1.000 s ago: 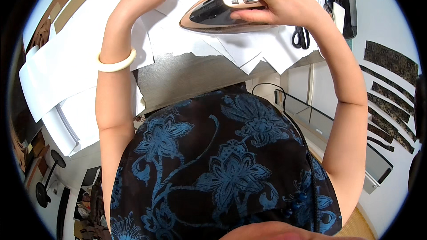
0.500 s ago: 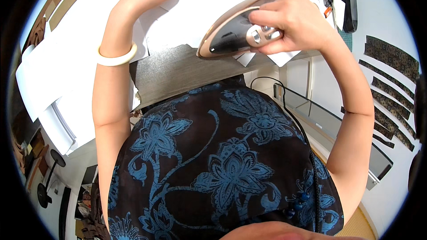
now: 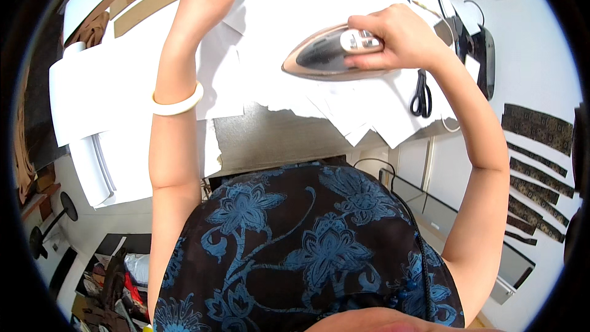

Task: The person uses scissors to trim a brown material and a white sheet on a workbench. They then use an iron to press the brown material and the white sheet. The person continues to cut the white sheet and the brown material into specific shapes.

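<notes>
Iron (image 3: 322,55) levelled, right hand (image 3: 405,35) gripping | leftward room | table edge (image 3: 264,163) nearside

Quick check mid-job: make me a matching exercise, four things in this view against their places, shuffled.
1. Pointed peach-and-black iron
2. Black loop-handled scissors
3. Smooth cream ring-shaped bangle
4. Long dark patterned strips

A. Around the left forearm
B. Against the white wall at far right
C. Gripped by the right hand
D. On white paper, right of the iron

Pairs: 1-C, 2-D, 3-A, 4-B
</notes>
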Tool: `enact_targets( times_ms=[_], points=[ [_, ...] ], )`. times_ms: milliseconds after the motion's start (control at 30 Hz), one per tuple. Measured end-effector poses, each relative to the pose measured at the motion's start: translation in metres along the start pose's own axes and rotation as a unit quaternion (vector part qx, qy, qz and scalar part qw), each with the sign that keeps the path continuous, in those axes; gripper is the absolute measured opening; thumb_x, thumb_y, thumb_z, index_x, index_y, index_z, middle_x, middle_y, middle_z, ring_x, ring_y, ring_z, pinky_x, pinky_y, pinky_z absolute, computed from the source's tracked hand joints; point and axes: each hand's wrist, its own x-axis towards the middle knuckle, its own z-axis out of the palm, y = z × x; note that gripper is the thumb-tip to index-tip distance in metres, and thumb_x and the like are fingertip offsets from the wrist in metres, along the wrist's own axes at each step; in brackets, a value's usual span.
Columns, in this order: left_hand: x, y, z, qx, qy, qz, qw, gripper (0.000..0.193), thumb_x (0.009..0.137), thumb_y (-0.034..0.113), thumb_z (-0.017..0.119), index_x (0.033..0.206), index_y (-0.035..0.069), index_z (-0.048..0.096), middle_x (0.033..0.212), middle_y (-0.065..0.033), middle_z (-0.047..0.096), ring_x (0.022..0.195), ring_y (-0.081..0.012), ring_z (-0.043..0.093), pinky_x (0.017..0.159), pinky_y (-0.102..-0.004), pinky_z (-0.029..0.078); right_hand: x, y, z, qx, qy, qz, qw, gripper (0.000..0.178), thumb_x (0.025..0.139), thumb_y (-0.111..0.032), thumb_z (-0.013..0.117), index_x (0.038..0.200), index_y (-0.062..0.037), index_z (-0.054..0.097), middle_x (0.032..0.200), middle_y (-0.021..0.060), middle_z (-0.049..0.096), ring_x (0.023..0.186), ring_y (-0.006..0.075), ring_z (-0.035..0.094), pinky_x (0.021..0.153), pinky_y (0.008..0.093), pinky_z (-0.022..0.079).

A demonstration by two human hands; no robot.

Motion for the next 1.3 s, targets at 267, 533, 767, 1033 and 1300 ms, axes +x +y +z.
enact_targets(
  times_ms=[267, 533, 767, 1033, 1300],
  points=[
    [0.005, -0.017, -0.007, -0.046, -0.011, -0.010, 0.999, 0.028, 0.100, 0.009, 0.052, 0.121, -0.001, 0.066, 0.112, -0.0102, 0.072, 0.107, -0.0179, 0.067, 0.095, -0.0290, 0.050, 0.076, 0.042, -0.011, -0.018, 0.042, 0.075, 0.996, 0.056, 0.085, -0.061, 0.069, 0.107, -0.0090, 0.069, 0.071, 0.0129, 0.068, 0.063, 0.0284, 0.065, 0.059, 0.0372, 0.050],
    [0.007, -0.021, -0.013, -0.055, -0.007, -0.001, 0.998, 0.027, 0.099, 0.010, 0.054, 0.121, 0.000, 0.066, 0.114, -0.0100, 0.072, 0.108, -0.0178, 0.067, 0.095, -0.0297, 0.050, 0.103, 0.047, -0.007, -0.018, 0.079, 0.125, 0.989, 0.058, 0.089, -0.053, 0.069, 0.113, -0.0003, 0.064, 0.074, 0.0139, 0.065, 0.064, 0.0226, 0.058, 0.061, 0.0344, 0.046],
    [0.006, -0.017, -0.016, -0.037, -0.004, -0.017, 0.999, 0.027, 0.099, 0.014, 0.055, 0.120, 0.001, 0.067, 0.112, -0.0094, 0.073, 0.105, -0.0176, 0.067, 0.093, -0.0302, 0.050, 0.063, 0.043, -0.012, 0.034, 0.067, 0.287, 0.955, 0.059, 0.087, -0.054, 0.069, 0.109, 0.0004, 0.068, 0.081, 0.0182, 0.070, 0.072, 0.0309, 0.068, 0.068, 0.0390, 0.052],
    [0.008, -0.019, -0.008, -0.042, -0.011, 0.023, 0.999, 0.028, 0.098, 0.016, 0.056, 0.121, 0.003, 0.067, 0.113, -0.0080, 0.072, 0.101, -0.0179, 0.067, 0.092, -0.0307, 0.051, 0.071, 0.039, -0.008, 0.001, 0.088, 0.316, 0.945, 0.060, 0.088, -0.055, 0.066, 0.109, 0.0014, 0.070, 0.081, 0.0182, 0.070, 0.075, 0.0312, 0.069, 0.073, 0.0388, 0.053],
    [0.008, 0.003, -0.009, -0.054, -0.023, -0.014, 0.998, 0.024, 0.094, 0.010, 0.059, 0.113, -0.002, 0.067, 0.106, -0.0140, 0.073, 0.100, -0.0232, 0.069, 0.090, -0.0331, 0.053, 0.063, 0.038, 0.002, -0.008, 0.124, 0.308, 0.943, 0.053, 0.086, -0.054, 0.069, 0.106, -0.0048, 0.070, 0.082, 0.0197, 0.071, 0.077, 0.0352, 0.070, 0.070, 0.0407, 0.055]
  ],
)
